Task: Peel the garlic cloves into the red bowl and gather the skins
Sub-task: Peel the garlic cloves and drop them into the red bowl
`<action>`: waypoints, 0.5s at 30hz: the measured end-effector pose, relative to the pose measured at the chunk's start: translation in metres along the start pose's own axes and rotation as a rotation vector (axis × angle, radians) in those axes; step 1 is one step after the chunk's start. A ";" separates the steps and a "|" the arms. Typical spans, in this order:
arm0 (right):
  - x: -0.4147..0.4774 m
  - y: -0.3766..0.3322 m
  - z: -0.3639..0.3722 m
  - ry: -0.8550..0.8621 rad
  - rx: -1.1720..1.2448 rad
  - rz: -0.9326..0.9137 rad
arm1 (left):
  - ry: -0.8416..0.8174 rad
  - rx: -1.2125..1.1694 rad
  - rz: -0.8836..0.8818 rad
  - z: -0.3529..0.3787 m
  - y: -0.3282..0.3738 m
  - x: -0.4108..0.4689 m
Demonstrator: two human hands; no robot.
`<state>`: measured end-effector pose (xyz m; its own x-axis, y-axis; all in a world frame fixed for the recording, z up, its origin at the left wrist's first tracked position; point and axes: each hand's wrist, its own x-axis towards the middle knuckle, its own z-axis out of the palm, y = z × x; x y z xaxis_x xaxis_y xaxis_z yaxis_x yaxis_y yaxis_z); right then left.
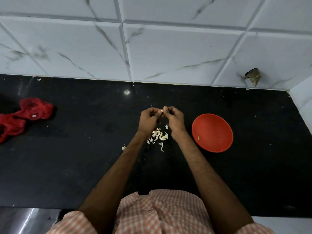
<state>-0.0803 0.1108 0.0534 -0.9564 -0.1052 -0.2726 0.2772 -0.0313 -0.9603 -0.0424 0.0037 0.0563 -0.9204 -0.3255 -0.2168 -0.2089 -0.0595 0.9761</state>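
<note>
Pinching one garlic clove (161, 110) above the black counter (84, 157), left grip (148, 118) and right grip (174, 118) both curled on it, skins (158, 135) heaped beneath the wrists, red bowl (219, 125) near right, red mesh bag (25, 115) far left.

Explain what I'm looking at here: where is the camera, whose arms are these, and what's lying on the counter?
There is no machine here. A person wears one wide-angle camera on the head, and it looks down at their own bare arms. The left hand and right hand meet above a black counter and pinch one garlic clove between their fingertips. Under the hands lies a small pile of skins. To the right stands the red bowl, with one small pale piece in it, too small to identify. At the far left lies a red mesh bag, and a white tiled wall runs behind the counter.
</note>
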 end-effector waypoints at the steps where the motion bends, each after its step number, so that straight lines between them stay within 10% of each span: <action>1: 0.000 0.000 0.000 0.018 -0.022 -0.029 | 0.006 0.019 -0.005 0.002 -0.001 0.001; 15: 0.006 0.004 -0.002 0.057 -0.303 -0.022 | -0.030 0.075 0.070 0.005 -0.008 0.003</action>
<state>-0.0852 0.1124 0.0480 -0.9677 -0.0516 -0.2466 0.2247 0.2663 -0.9373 -0.0449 0.0083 0.0479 -0.9428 -0.2977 -0.1498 -0.1671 0.0334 0.9854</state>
